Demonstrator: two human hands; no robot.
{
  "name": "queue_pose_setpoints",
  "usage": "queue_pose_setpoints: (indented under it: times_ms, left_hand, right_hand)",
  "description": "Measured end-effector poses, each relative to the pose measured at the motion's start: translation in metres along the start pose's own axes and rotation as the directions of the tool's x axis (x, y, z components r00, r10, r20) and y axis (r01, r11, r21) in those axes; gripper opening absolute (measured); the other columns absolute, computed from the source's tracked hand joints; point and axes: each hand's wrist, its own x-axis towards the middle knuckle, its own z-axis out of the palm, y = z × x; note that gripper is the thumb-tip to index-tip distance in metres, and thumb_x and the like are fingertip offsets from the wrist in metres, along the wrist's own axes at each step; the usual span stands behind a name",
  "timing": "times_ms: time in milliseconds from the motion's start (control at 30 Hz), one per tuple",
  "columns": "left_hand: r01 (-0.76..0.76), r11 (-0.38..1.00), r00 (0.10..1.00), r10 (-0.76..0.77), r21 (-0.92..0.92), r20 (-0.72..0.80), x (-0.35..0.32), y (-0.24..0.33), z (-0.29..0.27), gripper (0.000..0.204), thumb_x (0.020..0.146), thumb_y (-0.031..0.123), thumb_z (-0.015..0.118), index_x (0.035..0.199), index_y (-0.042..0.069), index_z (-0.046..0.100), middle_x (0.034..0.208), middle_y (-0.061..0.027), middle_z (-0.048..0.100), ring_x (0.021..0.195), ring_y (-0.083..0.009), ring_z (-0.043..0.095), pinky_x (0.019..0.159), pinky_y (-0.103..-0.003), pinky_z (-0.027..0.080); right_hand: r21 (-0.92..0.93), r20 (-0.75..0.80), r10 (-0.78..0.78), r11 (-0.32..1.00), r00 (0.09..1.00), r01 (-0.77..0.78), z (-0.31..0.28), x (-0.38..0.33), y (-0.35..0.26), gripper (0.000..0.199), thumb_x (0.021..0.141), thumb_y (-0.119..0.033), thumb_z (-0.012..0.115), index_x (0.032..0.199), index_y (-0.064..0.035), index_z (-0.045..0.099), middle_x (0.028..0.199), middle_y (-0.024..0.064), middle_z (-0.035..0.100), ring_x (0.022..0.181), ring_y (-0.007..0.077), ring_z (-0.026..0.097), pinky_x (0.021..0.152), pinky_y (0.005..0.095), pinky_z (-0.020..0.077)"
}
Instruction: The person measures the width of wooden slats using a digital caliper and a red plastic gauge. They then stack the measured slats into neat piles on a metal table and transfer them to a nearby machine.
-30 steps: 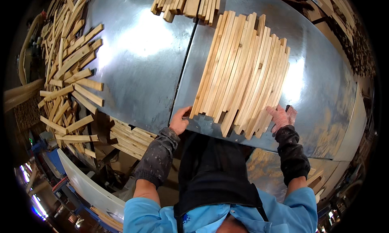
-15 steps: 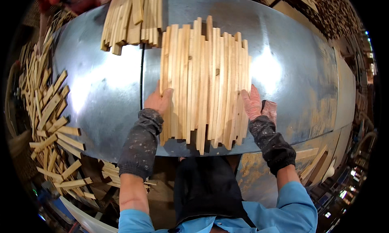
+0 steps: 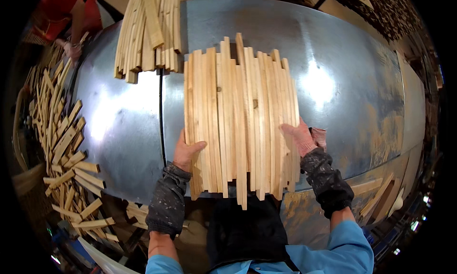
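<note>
A wide row of pale wooden strips (image 3: 243, 117) lies side by side in front of me, with uneven ends. My left hand (image 3: 186, 150) grips the row's left edge, thumb over the top. At the opposite edge my right hand (image 3: 300, 135) presses in, thumb on top and the other fingers partly hidden. Between them the strips are squeezed together, and several near ends jut past the front edge of the metal table (image 3: 352, 98). A pink cloth-like piece (image 3: 319, 137) shows just beside my right wrist.
Another stack of strips (image 3: 147, 40) sits at the far left of the table. A jumbled heap of strips (image 3: 64, 145) borders the left side. A co-worker's hand (image 3: 72, 51) is at the upper left. Boards (image 3: 378, 198) lie at the near right.
Both hands have drawn the row of strips toward me, so its near ends now overhang the front edge. The view has shifted, showing more of the co-worker's arm.
</note>
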Motion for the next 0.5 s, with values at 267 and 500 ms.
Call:
queue_pose_setpoints:
  times_ms: [267, 500]
  left_hand:
    - [-0.097, 0.995, 0.995, 0.097, -0.003, 0.021, -0.089, -0.013, 0.002, 0.099, 0.081, 0.004, 0.089, 0.161, 0.000, 0.030, 0.142, -0.0137, 0.058, 0.127, -0.0247, 0.061, 0.109, -0.040, 0.052]
    - [-0.335, 0.941, 0.939, 0.329, -0.047, -0.100, -0.222, -0.030, -0.025, 0.097, 0.084, -0.001, 0.085, 0.163, 0.002, 0.029, 0.144, -0.0125, 0.057, 0.128, -0.0230, 0.059, 0.107, -0.039, 0.052]
  right_hand:
    - [-0.076, -0.014, 0.076, 0.994, 0.997, -0.077, -0.016, -0.072, 0.020, 0.064, 0.094, -0.004, 0.076, 0.151, -0.0004, 0.047, 0.138, 0.0112, 0.064, 0.123, 0.0228, 0.063, 0.105, 0.0352, 0.0522]
    - [-0.088, 0.243, -0.070, 0.992, 0.968, 0.094, 0.026, -0.137, 0.021, 0.072, 0.086, -0.011, 0.079, 0.151, -0.0004, 0.048, 0.141, 0.0104, 0.063, 0.126, 0.0254, 0.061, 0.108, 0.0373, 0.0487]
